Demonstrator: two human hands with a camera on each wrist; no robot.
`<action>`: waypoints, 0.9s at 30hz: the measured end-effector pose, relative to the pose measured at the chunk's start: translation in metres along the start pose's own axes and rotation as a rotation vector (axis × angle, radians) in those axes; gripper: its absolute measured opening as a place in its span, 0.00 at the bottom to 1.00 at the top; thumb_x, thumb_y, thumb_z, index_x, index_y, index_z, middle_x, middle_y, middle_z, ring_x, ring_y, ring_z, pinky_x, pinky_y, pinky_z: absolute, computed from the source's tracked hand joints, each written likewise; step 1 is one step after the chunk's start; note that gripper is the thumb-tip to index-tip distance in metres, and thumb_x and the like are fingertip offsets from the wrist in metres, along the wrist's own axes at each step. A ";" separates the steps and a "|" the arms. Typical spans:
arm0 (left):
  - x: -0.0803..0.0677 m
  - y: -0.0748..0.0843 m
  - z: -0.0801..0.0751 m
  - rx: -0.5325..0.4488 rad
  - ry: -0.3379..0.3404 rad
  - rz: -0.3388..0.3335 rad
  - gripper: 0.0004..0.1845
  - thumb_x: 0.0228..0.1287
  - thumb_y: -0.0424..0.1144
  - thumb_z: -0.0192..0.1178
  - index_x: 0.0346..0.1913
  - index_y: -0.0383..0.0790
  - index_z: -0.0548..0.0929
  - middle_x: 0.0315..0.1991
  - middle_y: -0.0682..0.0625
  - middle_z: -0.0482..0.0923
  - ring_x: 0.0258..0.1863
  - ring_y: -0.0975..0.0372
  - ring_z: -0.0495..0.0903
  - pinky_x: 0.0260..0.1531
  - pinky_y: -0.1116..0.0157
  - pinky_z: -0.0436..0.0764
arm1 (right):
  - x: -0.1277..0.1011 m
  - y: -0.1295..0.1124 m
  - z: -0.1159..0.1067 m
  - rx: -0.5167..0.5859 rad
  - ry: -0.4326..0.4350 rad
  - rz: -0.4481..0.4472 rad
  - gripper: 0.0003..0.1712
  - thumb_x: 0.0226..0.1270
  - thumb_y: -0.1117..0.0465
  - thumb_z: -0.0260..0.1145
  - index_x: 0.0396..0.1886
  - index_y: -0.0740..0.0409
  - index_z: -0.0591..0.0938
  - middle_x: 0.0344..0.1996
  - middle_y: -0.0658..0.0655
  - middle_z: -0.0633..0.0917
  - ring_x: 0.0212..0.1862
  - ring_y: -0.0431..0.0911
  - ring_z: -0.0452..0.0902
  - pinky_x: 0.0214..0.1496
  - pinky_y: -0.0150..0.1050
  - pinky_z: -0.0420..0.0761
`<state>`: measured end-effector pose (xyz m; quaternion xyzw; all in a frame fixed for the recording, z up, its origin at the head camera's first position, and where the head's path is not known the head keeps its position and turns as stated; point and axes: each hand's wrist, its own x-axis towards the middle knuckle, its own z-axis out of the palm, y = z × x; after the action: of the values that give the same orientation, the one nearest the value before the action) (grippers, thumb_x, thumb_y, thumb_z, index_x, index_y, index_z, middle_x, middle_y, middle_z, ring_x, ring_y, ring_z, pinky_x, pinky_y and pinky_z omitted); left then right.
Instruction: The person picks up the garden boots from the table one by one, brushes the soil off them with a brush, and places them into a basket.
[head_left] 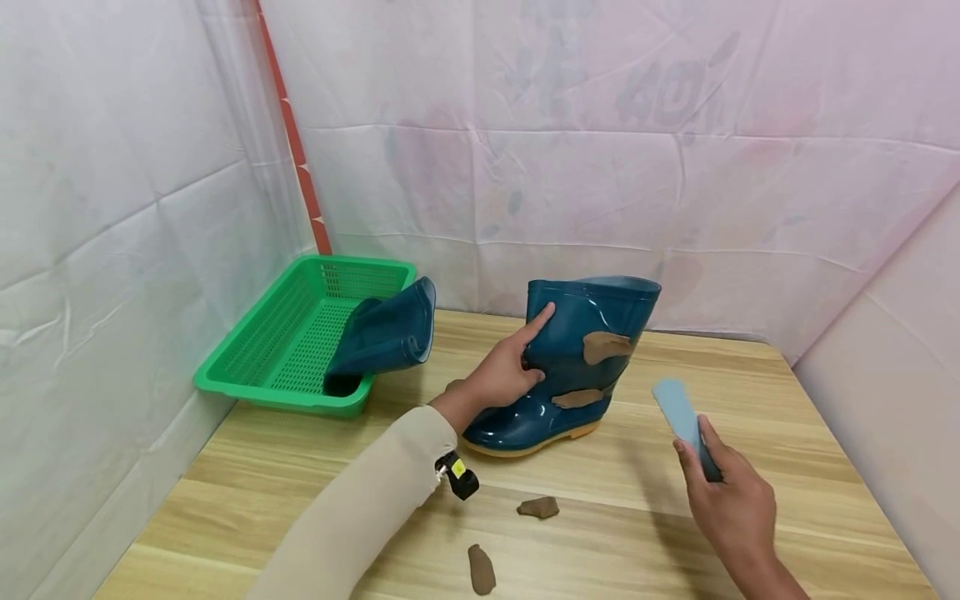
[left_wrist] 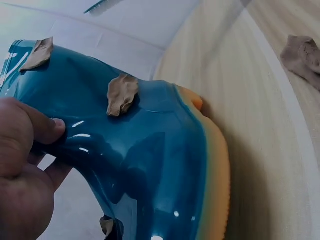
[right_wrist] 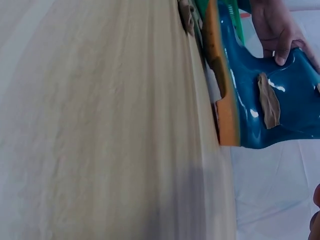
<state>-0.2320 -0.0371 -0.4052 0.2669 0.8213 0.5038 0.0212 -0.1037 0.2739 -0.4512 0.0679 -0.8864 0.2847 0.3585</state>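
Observation:
My left hand [head_left: 498,375] grips a dark blue rubber boot [head_left: 558,367] by the front of its shaft, thumb on one side and fingers on the other. The boot is roughly upright, its yellow sole [left_wrist: 217,175] facing the table. Brown clay-like patches [head_left: 606,347] cling to its shaft and ankle, and another [left_wrist: 107,226] shows near the front. To the right, apart from the boot, my right hand [head_left: 735,492] holds a flat light-blue brush [head_left: 677,408]. Bristles seem visible along it in the left wrist view; its lower part is hidden by my fingers.
A second blue boot [head_left: 382,333] lies in a green plastic basket [head_left: 247,396] at the back left, its shaft over the rim. Two brown pieces, one nearer the boot [head_left: 538,507] and another piece [head_left: 482,570], lie on the wooden table [head_left: 600,542]. White cloth [head_left: 570,192] hangs around the table.

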 end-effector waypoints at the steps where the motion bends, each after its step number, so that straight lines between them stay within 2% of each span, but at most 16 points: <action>1: -0.001 0.000 0.000 -0.010 -0.007 -0.001 0.59 0.68 0.21 0.62 0.80 0.78 0.42 0.76 0.46 0.63 0.20 0.61 0.74 0.34 0.67 0.78 | 0.001 -0.002 0.000 0.006 -0.002 -0.017 0.32 0.58 0.69 0.78 0.63 0.69 0.80 0.40 0.74 0.87 0.37 0.69 0.86 0.32 0.51 0.82; 3: -0.004 0.000 -0.001 -0.028 -0.022 -0.002 0.59 0.67 0.21 0.63 0.80 0.77 0.42 0.76 0.45 0.61 0.21 0.60 0.76 0.36 0.66 0.79 | 0.003 -0.007 0.002 0.017 -0.005 -0.054 0.32 0.57 0.68 0.79 0.62 0.69 0.81 0.37 0.72 0.87 0.35 0.66 0.86 0.31 0.39 0.81; 5: -0.006 0.001 -0.001 -0.033 -0.037 -0.004 0.59 0.67 0.21 0.63 0.80 0.77 0.41 0.74 0.43 0.64 0.19 0.60 0.76 0.34 0.66 0.79 | 0.006 -0.014 0.004 0.019 -0.011 -0.102 0.32 0.56 0.69 0.79 0.62 0.68 0.82 0.34 0.69 0.88 0.32 0.63 0.86 0.29 0.36 0.78; 8: -0.009 0.002 0.000 -0.041 -0.051 -0.013 0.59 0.68 0.22 0.62 0.80 0.78 0.41 0.73 0.43 0.65 0.18 0.59 0.76 0.33 0.66 0.79 | 0.011 -0.026 0.009 0.023 -0.011 -0.171 0.33 0.56 0.68 0.79 0.63 0.68 0.81 0.31 0.66 0.88 0.29 0.58 0.85 0.26 0.43 0.77; 9: -0.010 0.002 0.001 -0.042 -0.052 -0.015 0.58 0.68 0.22 0.62 0.80 0.78 0.41 0.74 0.43 0.64 0.21 0.61 0.78 0.34 0.67 0.79 | 0.013 -0.030 0.011 0.026 -0.007 -0.193 0.32 0.57 0.68 0.79 0.63 0.67 0.81 0.30 0.65 0.87 0.27 0.56 0.84 0.25 0.45 0.77; 11: -0.012 0.002 0.001 -0.051 -0.051 -0.016 0.58 0.68 0.22 0.62 0.81 0.77 0.41 0.75 0.44 0.63 0.24 0.62 0.79 0.35 0.67 0.79 | 0.017 -0.037 0.015 0.038 0.002 -0.231 0.31 0.60 0.65 0.78 0.64 0.67 0.81 0.29 0.65 0.87 0.25 0.53 0.82 0.22 0.44 0.76; 13: -0.014 0.002 0.001 -0.064 -0.048 -0.016 0.57 0.69 0.23 0.61 0.81 0.75 0.41 0.75 0.44 0.62 0.22 0.61 0.77 0.33 0.66 0.78 | 0.021 -0.043 0.019 0.047 0.012 -0.259 0.29 0.66 0.60 0.75 0.64 0.66 0.81 0.28 0.64 0.87 0.23 0.51 0.80 0.20 0.42 0.75; 15: -0.016 0.001 0.001 -0.067 -0.044 -0.019 0.57 0.69 0.23 0.62 0.81 0.74 0.41 0.76 0.45 0.62 0.24 0.62 0.77 0.34 0.66 0.78 | 0.023 -0.048 0.022 0.046 0.015 -0.276 0.29 0.67 0.58 0.75 0.65 0.65 0.81 0.28 0.64 0.87 0.22 0.50 0.79 0.19 0.41 0.73; 18: -0.019 -0.001 0.002 -0.069 -0.047 -0.024 0.57 0.69 0.24 0.62 0.81 0.74 0.40 0.76 0.45 0.62 0.17 0.60 0.71 0.29 0.65 0.76 | 0.025 -0.053 0.027 0.032 0.004 -0.271 0.31 0.62 0.61 0.77 0.64 0.64 0.81 0.28 0.63 0.87 0.21 0.49 0.78 0.17 0.41 0.71; 21: -0.021 0.000 0.003 -0.077 -0.050 -0.022 0.56 0.70 0.25 0.62 0.81 0.75 0.39 0.77 0.46 0.60 0.14 0.59 0.69 0.26 0.65 0.74 | 0.025 -0.055 0.029 0.018 -0.018 -0.250 0.35 0.53 0.66 0.81 0.63 0.65 0.82 0.26 0.62 0.86 0.19 0.46 0.73 0.15 0.39 0.66; 22: -0.022 -0.001 0.004 -0.080 -0.051 -0.018 0.56 0.71 0.25 0.61 0.81 0.75 0.39 0.77 0.46 0.60 0.12 0.58 0.66 0.24 0.64 0.73 | 0.025 -0.055 0.030 0.013 -0.029 -0.243 0.35 0.52 0.66 0.81 0.63 0.65 0.82 0.26 0.62 0.86 0.19 0.45 0.72 0.15 0.38 0.64; 27: -0.023 -0.004 0.005 -0.092 -0.047 -0.001 0.55 0.71 0.26 0.61 0.81 0.75 0.39 0.81 0.51 0.49 0.12 0.57 0.64 0.24 0.64 0.73 | 0.018 -0.052 0.032 -0.034 -0.114 -0.184 0.35 0.54 0.64 0.81 0.63 0.64 0.83 0.24 0.60 0.84 0.19 0.41 0.66 0.16 0.35 0.59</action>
<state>-0.2128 -0.0450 -0.4164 0.2770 0.7966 0.5346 0.0528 -0.1190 0.2145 -0.4340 0.1589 -0.9001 0.2314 0.3331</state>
